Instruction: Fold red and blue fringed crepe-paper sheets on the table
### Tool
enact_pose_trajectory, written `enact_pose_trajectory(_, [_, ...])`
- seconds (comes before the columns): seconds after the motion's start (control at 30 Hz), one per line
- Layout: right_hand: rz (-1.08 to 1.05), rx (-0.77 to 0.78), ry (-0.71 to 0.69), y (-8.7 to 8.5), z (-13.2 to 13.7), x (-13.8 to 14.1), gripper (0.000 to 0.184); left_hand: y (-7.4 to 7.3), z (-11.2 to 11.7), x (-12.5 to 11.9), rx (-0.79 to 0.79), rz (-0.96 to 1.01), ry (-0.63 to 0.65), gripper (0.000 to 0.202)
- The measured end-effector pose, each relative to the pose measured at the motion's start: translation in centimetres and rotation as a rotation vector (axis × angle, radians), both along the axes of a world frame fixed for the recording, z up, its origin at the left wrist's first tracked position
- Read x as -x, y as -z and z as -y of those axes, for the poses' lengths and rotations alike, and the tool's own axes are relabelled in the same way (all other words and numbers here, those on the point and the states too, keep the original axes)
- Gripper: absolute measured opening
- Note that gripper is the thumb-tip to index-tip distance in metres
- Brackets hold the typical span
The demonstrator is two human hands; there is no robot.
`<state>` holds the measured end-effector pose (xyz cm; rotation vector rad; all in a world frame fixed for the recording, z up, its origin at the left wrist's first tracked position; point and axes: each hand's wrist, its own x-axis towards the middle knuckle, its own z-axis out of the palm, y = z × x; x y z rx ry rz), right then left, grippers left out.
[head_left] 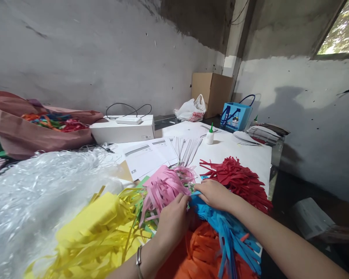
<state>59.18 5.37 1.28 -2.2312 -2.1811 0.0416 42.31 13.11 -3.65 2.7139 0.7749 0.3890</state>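
In the head view my right hand (216, 195) is closed on the upper end of a bundle of blue strips (221, 224), which fan down to the right. My left hand (174, 219) meets it fingertip to fingertip, its thumb and fingers pinched; what they hold is hidden. Just beyond the left hand lies a bundle of pink strips (164, 188). Orange strips (203, 246) spread below both hands, and a red fringed bundle (238, 180) rests behind my right forearm. To the left is a yellow bundle (90, 221), with some green strips between it and the pink.
Clear plastic strands (46, 193) pile at the left, before a pink bag (40, 135) of coloured strips. Printed sheets (147, 155), a glue bottle (209, 136) and a white box (123, 130) lie farther back. A blue bag (235, 115) and a carton (211, 93) stand behind.
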Motion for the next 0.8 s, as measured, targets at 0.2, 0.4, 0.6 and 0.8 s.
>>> enact_pose_trajectory(0.2, [0.039, 0.001, -0.023, 0.0, -0.1, 0.4, 0.014, -0.4, 0.0, -0.2, -0.046, -0.171, -0.011, 0.014])
enact_pose_trajectory(0.4, [0.074, -0.002, -0.033, 0.0, -0.5, 1.0, 0.013, -0.8, 0.0, -0.5, 0.010, -0.192, -0.049, 0.015])
enact_pose_trajectory(0.6, [0.096, 0.010, -0.017, 0.1, -1.1, 1.1, 0.012, -0.1, -0.5, -0.9, 0.156, -0.088, -0.089, 0.011])
enact_pose_trajectory(0.8, [0.110, -0.006, 0.091, -0.6, -2.3, 0.7, 0.016, -0.1, 0.1, -0.5, 0.227, -0.015, -0.102, 0.011])
